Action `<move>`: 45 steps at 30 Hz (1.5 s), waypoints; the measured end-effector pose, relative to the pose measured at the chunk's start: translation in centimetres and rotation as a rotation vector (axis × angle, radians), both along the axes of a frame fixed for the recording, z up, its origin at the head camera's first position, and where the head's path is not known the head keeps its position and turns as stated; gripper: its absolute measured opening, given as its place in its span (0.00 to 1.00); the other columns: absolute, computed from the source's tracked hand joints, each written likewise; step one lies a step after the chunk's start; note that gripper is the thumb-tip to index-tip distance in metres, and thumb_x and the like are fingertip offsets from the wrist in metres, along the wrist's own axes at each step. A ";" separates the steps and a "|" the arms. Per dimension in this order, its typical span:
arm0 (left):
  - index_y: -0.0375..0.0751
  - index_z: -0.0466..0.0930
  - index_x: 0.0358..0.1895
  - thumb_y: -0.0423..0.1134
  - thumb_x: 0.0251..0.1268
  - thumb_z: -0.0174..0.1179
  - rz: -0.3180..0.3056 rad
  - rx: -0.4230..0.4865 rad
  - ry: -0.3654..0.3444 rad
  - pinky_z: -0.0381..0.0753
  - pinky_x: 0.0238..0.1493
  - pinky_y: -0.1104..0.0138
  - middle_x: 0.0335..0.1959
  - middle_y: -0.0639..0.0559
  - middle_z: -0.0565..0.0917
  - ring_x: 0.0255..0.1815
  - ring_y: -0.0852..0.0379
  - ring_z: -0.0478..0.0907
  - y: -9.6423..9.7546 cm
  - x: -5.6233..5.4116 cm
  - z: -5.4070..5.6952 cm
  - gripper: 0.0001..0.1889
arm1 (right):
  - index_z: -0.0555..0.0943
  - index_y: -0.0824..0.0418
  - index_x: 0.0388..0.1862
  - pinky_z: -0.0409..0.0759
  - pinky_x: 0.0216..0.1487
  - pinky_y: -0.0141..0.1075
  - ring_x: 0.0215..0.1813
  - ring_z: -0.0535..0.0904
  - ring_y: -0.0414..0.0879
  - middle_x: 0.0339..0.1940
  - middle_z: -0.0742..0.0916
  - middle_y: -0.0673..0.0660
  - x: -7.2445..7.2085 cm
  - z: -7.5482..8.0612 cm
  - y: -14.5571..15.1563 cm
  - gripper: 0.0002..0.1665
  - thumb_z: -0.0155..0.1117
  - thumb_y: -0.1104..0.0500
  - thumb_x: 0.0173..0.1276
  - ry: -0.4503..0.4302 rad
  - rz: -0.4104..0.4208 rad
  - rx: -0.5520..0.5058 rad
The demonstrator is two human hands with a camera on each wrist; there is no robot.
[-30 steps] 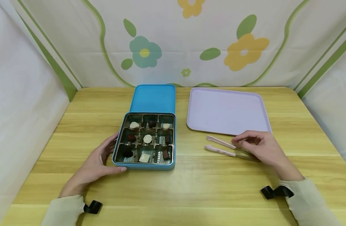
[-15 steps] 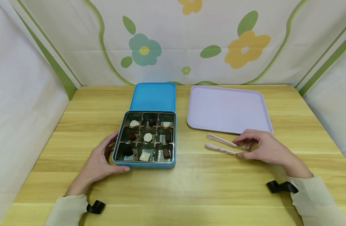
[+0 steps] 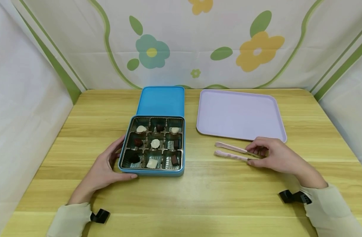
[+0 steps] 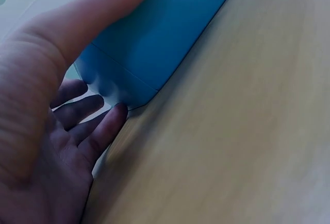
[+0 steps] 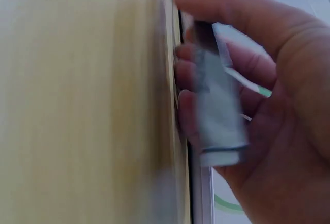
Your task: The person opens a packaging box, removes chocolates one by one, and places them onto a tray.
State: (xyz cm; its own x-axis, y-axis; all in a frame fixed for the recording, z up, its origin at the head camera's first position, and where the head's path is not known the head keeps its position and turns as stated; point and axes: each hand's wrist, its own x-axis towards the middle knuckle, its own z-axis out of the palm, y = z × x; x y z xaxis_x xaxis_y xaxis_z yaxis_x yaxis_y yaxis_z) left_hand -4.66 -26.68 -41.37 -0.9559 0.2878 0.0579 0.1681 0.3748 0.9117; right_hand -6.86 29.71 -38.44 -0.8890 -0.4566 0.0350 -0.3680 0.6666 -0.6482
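Observation:
A square blue tin (image 3: 152,173) stands left of centre, with a divided insert holding dark and white chocolates (image 3: 155,144). My left hand (image 3: 102,171) grips its near left corner, thumb along the front wall and fingers at the left side. In the left wrist view the fingertips (image 4: 119,112) reach the tin's lower corner. My right hand (image 3: 274,156) holds a pair of tongs (image 3: 231,156) low over the table. Their two pink-tipped arms point left, spread apart, with thumb and forefinger on either side. In the right wrist view the tongs' metal end (image 5: 219,105) lies before the palm.
A blue lid (image 3: 161,100) lies directly behind the tin. To its right, a shallow lilac tray (image 3: 241,115) rests on the wooden table (image 3: 181,204), just beyond the tongs. A flowered cloth (image 3: 181,39) hangs behind the table's back edge.
My right hand has shifted its hold on the tongs; the thumb has come down to the near arm, with the forefinger at the far one. The left hand stays at the tin.

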 end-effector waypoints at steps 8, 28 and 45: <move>0.60 0.55 0.88 0.28 0.42 0.88 0.000 -0.007 0.009 0.76 0.65 0.81 0.84 0.43 0.67 0.67 0.68 0.76 0.1 0.0 0.0 0.68 | 0.91 0.52 0.55 0.83 0.37 0.27 0.36 0.82 0.36 0.39 0.90 0.45 -0.6 0.2 -0.5 0.18 0.79 0.65 0.68 -0.012 0.039 -0.120; 0.60 0.54 0.88 0.28 0.44 0.87 -0.016 0.001 -0.023 0.73 0.67 0.82 0.83 0.41 0.68 0.68 0.67 0.75 -0.3 0.0 0.2 0.68 | 0.94 0.48 0.46 0.78 0.42 0.20 0.39 0.82 0.37 0.35 0.90 0.50 -3.8 4.8 -6.7 0.18 0.86 0.65 0.59 0.313 -0.180 -0.231; 0.50 0.53 0.89 0.23 0.50 0.82 -0.093 0.088 -0.066 0.71 0.71 0.81 0.86 0.36 0.62 0.76 0.71 0.69 -1.0 -0.3 0.1 0.63 | 0.94 0.51 0.44 0.79 0.35 0.25 0.36 0.82 0.41 0.39 0.91 0.54 -6.9 6.6 -12.3 0.14 0.87 0.53 0.61 0.126 -0.162 -0.266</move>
State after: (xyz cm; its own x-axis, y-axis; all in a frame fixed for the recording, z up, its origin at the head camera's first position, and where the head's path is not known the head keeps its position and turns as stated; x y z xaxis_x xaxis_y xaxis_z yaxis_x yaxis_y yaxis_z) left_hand -4.96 -27.64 -41.23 -0.9280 0.3718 0.0250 0.1371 0.2784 0.9506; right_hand -13.72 17.37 -31.85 -0.9303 -0.2700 0.2483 -0.3595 0.5369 -0.7632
